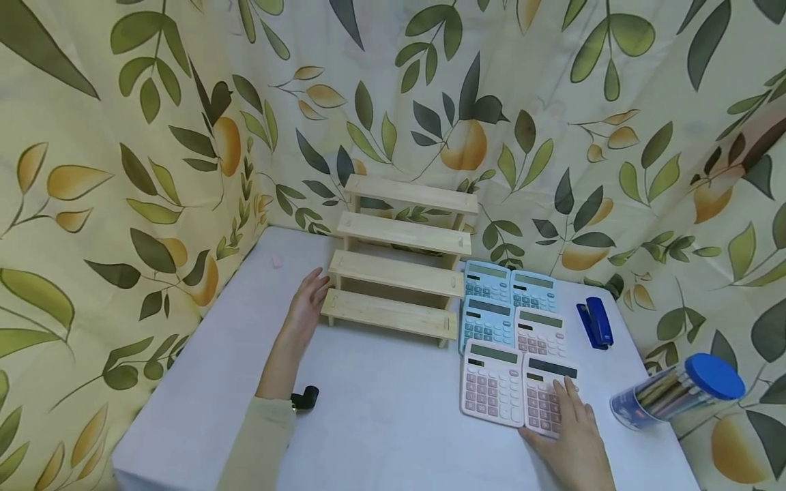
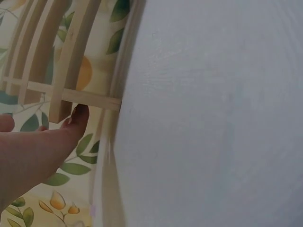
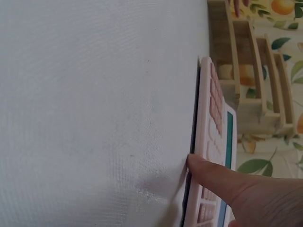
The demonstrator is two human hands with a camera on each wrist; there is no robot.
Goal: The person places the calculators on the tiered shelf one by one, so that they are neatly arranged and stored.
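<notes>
A tiered wooden shelf rack (image 1: pixel 393 273) stands near the back of the table. My left hand (image 1: pixel 305 305) is at its left end, fingers loosely extended. In the left wrist view those fingertips (image 2: pixel 81 113) sit against or just beside the end of a wooden slat; contact is hard to tell. My right hand (image 1: pixel 574 436) rests on a pink calculator (image 1: pixel 543 399), fingers fairly straight over its keys and right side. Its thumb (image 3: pixel 201 163) touches the calculator's near edge in the right wrist view. A second pink calculator (image 1: pixel 491 382) lies directly left of it.
Behind these lie another pink calculator (image 1: pixel 540 332) and three blue calculators (image 1: pixel 487 320), some overlapping. Further right are a blue stapler (image 1: pixel 594 323) and a clear tub of pencils (image 1: pixel 675 392) with a blue lid. Leaf-patterned curtains (image 1: pixel 381 88) border the white-covered table (image 1: pixel 381 409).
</notes>
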